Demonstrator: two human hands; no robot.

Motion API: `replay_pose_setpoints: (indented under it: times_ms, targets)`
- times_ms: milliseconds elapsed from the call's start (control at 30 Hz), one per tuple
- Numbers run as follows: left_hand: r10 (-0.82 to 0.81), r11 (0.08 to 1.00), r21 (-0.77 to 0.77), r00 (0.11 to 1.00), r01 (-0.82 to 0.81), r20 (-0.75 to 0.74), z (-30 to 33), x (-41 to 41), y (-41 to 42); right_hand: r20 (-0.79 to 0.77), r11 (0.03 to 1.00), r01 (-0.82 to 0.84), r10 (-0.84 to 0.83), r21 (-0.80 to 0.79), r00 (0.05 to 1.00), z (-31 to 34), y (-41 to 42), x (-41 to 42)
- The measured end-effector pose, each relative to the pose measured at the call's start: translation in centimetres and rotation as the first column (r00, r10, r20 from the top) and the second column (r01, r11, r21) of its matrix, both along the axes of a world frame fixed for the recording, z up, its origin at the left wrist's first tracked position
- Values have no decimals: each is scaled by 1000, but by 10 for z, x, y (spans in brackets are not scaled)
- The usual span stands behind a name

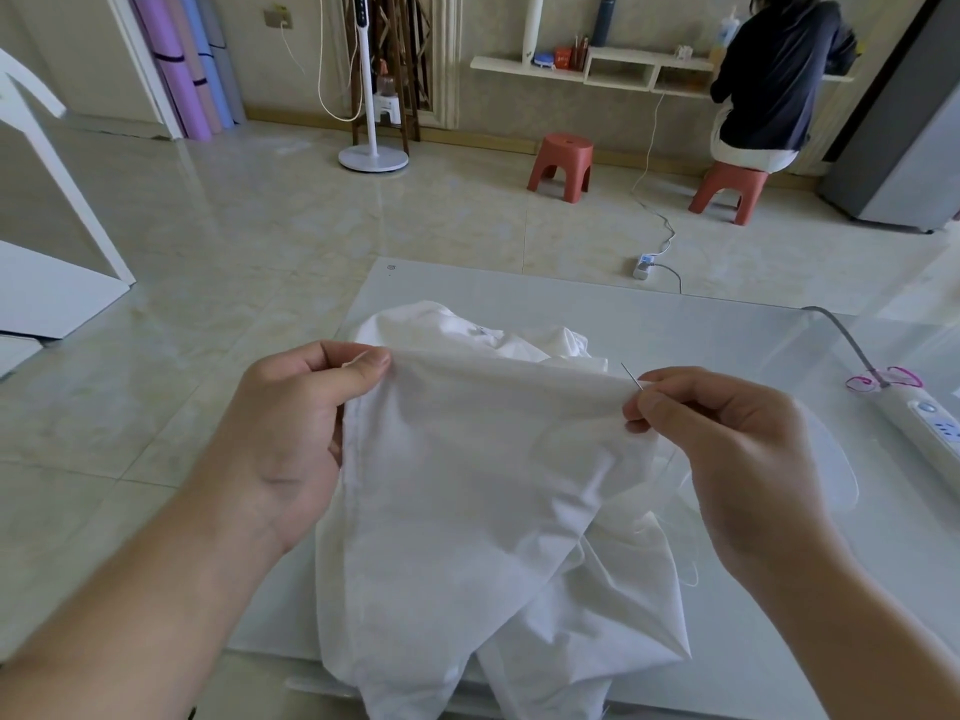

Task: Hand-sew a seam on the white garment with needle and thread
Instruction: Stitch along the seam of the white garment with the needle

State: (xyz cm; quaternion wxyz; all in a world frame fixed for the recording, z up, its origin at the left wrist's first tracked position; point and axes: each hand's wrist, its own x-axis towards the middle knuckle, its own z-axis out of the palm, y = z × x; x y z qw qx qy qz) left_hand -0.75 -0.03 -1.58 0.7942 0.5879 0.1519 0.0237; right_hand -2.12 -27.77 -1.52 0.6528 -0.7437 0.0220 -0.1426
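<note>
The white garment (467, 485) is held up over a pale glass table (701, 324), its far part bunched on the table top. My left hand (296, 433) grips the garment's upper left edge, thumb on top of the fold. My right hand (727, 444) pinches a thin steel needle (632, 377) together with the garment's upper right edge; the needle tip points up and to the left. A fine white thread (688, 537) hangs down beside the right hand.
A white power strip (930, 423) with a grey cable and pink thread loops lies at the table's right edge. On the tiled floor beyond stand two red stools (561, 166), a white fan stand (373, 158) and a floor socket. A person sits at the far right, back turned.
</note>
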Motion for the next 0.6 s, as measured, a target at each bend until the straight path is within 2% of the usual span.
replay_pose_setpoints:
  times_ms: [133, 300, 600]
  targets:
    - [25, 996, -86, 998, -29, -52, -4, 7, -3, -5, 1000, -12, 12, 22, 1000, 0, 2, -1]
    - [40, 992, -119, 997, -48, -61, -5, 9, -5, 9, 993, -76, 76, 92, 997, 0, 4, -2]
    - [-50, 940, -340, 999, 40, -20, -3, 7, -12, 12, 964, -225, 225, 140, 974, -4, 7, -5]
